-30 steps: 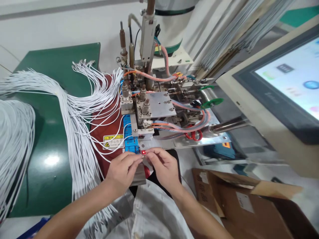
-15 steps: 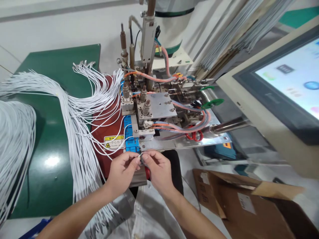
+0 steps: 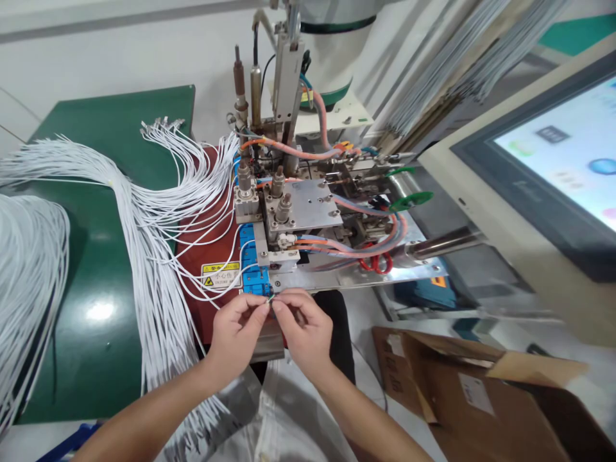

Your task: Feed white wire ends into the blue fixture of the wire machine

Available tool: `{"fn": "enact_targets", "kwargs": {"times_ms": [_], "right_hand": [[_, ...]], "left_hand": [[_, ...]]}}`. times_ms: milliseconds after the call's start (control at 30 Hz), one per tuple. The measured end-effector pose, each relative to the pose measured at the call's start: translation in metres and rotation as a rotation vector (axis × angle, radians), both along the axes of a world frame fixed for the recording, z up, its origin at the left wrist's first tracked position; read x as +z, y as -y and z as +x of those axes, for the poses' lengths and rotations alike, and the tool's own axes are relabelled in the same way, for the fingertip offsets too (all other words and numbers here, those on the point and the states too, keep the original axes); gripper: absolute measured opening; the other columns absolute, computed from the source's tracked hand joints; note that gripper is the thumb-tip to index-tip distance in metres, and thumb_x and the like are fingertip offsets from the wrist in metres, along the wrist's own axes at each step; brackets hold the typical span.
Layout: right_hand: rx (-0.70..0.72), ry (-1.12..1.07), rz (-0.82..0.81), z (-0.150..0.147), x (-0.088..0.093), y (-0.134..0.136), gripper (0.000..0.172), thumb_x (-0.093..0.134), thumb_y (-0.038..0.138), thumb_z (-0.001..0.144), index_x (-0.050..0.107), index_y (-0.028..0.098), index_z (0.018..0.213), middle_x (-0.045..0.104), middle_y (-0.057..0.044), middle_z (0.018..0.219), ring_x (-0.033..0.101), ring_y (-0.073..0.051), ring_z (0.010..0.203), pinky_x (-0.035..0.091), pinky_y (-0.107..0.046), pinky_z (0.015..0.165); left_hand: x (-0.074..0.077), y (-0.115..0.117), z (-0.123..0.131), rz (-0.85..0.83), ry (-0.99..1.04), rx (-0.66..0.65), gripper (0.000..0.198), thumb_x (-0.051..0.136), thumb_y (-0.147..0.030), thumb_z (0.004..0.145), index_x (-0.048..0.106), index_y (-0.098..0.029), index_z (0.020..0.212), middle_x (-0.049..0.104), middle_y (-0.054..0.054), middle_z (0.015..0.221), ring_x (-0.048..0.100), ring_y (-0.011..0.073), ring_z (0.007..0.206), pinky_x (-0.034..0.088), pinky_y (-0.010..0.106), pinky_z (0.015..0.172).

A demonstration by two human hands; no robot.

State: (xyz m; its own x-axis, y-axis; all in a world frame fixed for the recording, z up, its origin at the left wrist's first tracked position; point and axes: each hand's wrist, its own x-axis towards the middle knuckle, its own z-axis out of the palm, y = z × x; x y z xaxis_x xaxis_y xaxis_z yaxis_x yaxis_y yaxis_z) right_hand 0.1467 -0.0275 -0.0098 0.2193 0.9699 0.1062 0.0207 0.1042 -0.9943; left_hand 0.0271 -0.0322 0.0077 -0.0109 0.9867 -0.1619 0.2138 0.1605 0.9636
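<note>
My left hand and my right hand meet at the front edge of a small metal machine. Both pinch the end of a thin white wire right below the machine's blue block. The fingertips almost touch each other at the wire's tip. The wire curves away to the left and joins a thick fan of white wires lying over a green mat. A yellow warning label sits on the red base beside the blue block.
A touch screen stands at the right. An open cardboard box lies at the lower right. Orange and blue hoses run over the machine. More white wires are piled at the far left. Long strips lean at the back right.
My right hand has moved a little left and closed in on my left hand. The red light seen between my fingers one second ago is now covered.
</note>
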Motion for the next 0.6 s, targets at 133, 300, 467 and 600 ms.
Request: {"fn": "enact_targets", "kwargs": {"times_ms": [133, 300, 467, 600], "right_hand": [[0.012, 0.219, 0.171, 0.005, 0.002, -0.002, 0.008, 0.058, 0.014, 0.073, 0.063, 0.020, 0.071, 0.061, -0.004, 0.071, 0.058, -0.016, 0.067, 0.049, -0.030, 0.062], [0.136, 0.252, 0.187, 0.017, 0.005, -0.007, 0.008, 0.057, 0.014, 0.074, 0.062, 0.020, 0.070, 0.060, -0.003, 0.069, 0.058, -0.014, 0.063, 0.048, -0.027, 0.058], [0.498, 0.465, 0.195, 0.031, 0.012, -0.014, 0.013, 0.052, 0.012, 0.072, 0.060, 0.020, 0.067, 0.058, -0.002, 0.065, 0.054, -0.014, 0.062, 0.044, -0.026, 0.059], [0.385, 0.347, 0.128, 0.022, 0.009, -0.011, 0.014, 0.051, 0.012, 0.073, 0.057, 0.018, 0.062, 0.055, -0.001, 0.063, 0.051, -0.013, 0.059, 0.041, -0.024, 0.054]], "left_hand": [[-0.002, 0.000, 0.001, 0.005, -0.016, -0.024, 0.011, 0.056, -0.024, 0.078, 0.062, -0.015, 0.078, 0.064, 0.002, 0.075, 0.060, 0.0124, 0.069, 0.050, 0.022, 0.065], [0.002, -0.002, -0.004, 0.134, -0.167, -0.110, 0.012, 0.055, -0.021, 0.079, 0.065, -0.016, 0.079, 0.066, 0.003, 0.076, 0.060, 0.0128, 0.069, 0.049, 0.022, 0.065], [0.015, -0.012, -0.015, 0.132, -0.487, -0.477, 0.019, 0.050, -0.012, 0.075, 0.064, -0.019, 0.063, 0.062, -0.002, 0.061, 0.053, 0.0100, 0.056, 0.041, 0.020, 0.055], [0.021, -0.014, -0.012, 0.057, -0.539, -0.409, 0.019, 0.050, -0.015, 0.073, 0.062, -0.017, 0.059, 0.058, -0.003, 0.056, 0.050, 0.0088, 0.052, 0.038, 0.019, 0.051]]}}
